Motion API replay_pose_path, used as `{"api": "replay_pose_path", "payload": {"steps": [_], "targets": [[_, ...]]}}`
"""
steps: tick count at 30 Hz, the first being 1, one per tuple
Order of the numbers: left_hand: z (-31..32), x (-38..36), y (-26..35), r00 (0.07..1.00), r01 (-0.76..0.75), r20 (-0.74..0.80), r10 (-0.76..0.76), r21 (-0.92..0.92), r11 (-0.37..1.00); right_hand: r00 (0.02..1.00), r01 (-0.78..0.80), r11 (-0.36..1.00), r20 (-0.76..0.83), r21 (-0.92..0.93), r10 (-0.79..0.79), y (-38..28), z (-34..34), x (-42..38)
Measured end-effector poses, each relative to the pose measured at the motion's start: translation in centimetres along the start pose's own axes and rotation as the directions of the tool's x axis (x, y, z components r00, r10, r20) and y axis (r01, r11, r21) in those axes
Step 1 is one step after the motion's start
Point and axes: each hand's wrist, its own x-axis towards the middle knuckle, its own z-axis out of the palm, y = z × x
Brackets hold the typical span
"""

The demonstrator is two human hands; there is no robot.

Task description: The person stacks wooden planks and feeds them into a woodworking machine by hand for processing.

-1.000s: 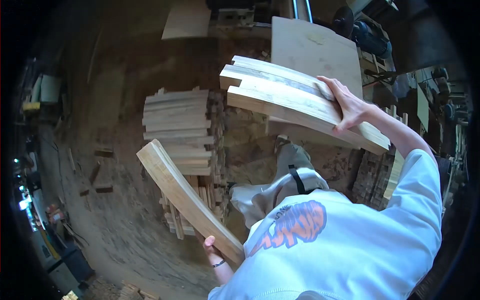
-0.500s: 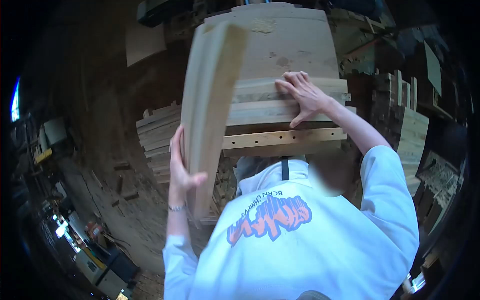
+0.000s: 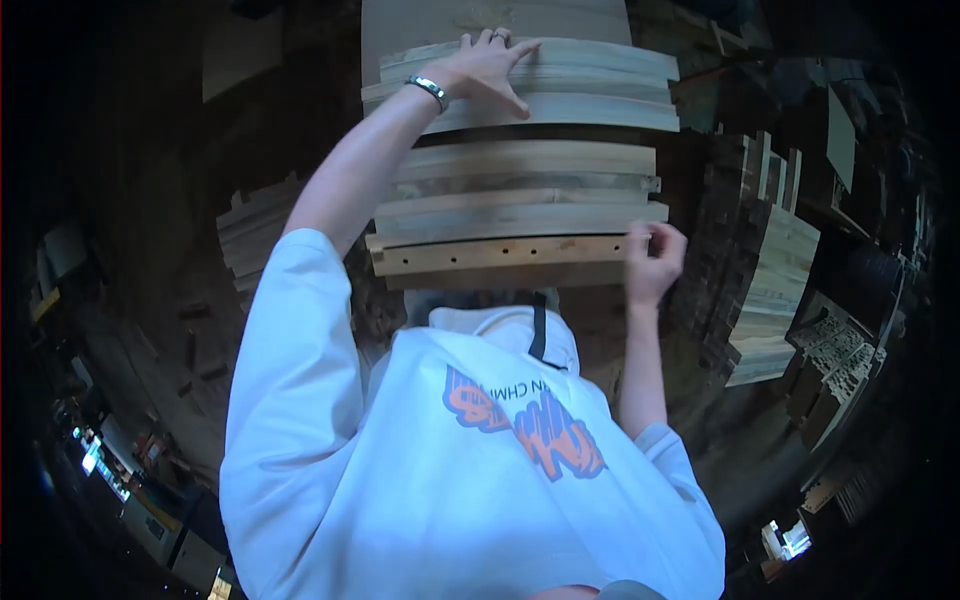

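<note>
My left hand (image 3: 490, 72) lies spread over a far set of light wooden boards (image 3: 600, 78). Its fingers reach the far side and the thumb points right across the wood. In front of that set, a second group of boards (image 3: 520, 158) lies parallel, with a dark gap between the two. Nearest my chest runs a wooden rail (image 3: 575, 247) with a row of round holes. By the right end of this rail, my right hand (image 3: 655, 265) is raised with curled fingers, slightly blurred. Whether something small is in it cannot be seen.
A pale flat surface (image 3: 550, 18) extends behind the boards. To the right stands a stack of jointed wooden panels (image 3: 775, 270), with a pile of small wood pieces (image 3: 835, 350) beyond it. Another stack of boards (image 3: 260, 235) is on the left, low and dim.
The boards my left hand held tilted upright now lie flat on the far side. My left hand moved up and right with them; my right hand left the near boards and came down, fingers curled.
</note>
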Motion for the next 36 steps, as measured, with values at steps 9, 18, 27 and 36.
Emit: {"api": "replay_pose_path", "payload": {"steps": [9, 18, 27, 36], "targets": [[0.6, -26.5, -2.0, 0.474, 0.354, -0.552, -0.686, -0.594, 0.723, 0.586, -0.733, 0.576, 0.766, 0.362, 0.264, 10.4, -2.8, 4.7], [5.9, -31.0, 1.6, 0.547, 0.458, 0.318, -0.775, -0.888, -0.041, 0.456, -0.733, 0.65, 0.853, 0.2, 0.252, 12.8, -3.8, 6.4], [6.0, -31.6, 1.7, 0.642, 0.514, 0.124, -0.756, -0.802, 0.305, 0.455, -0.666, 0.738, 0.844, 0.111, 0.284, 8.7, -3.7, 6.6], [5.3, -31.0, 1.0, 0.673, 0.565, 0.13, -0.728, -0.726, 0.392, 0.458, -0.499, 0.866, 0.857, 0.026, 0.238, 8.5, -2.6, 7.3]]}}
